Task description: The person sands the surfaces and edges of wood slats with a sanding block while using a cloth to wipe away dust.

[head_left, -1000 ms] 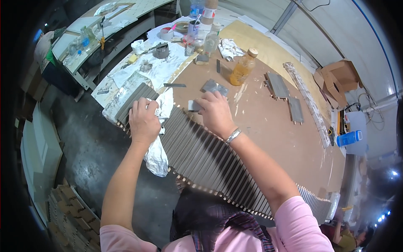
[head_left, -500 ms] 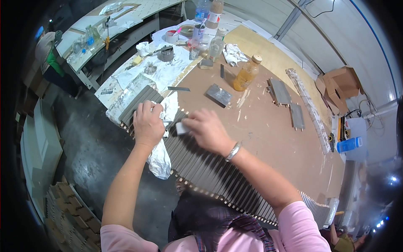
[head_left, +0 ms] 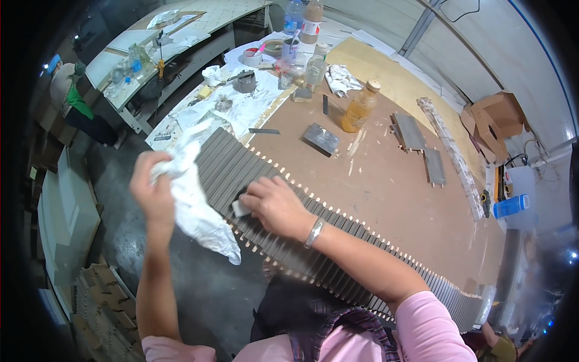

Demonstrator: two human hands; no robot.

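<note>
A long row of grey ribbed slats (head_left: 220, 157) with pale peg ends along both edges runs along the near side of the brown table. My left hand (head_left: 154, 187) is off the row's left end, its fingers closed on a crumpled white cloth (head_left: 196, 205). The cloth hangs down beside the slats, its lower end over the floor. On the slats, toward their near edge, my right hand (head_left: 274, 205) presses a small white block (head_left: 240, 209). Its fingers are bent round the block and hide part of it.
A flat dark block (head_left: 321, 139), a bottle of amber liquid (head_left: 360, 108) and grey slat pieces (head_left: 409, 131) lie or stand on the brown table (head_left: 386, 193). Bottles, tape rolls and a dark cup (head_left: 245, 82) crowd the back. Another person (head_left: 72, 99) stands at far left.
My left hand has lifted the cloth off the slats and moved left and toward me. My right hand has slid the white block toward the near edge and slightly left.
</note>
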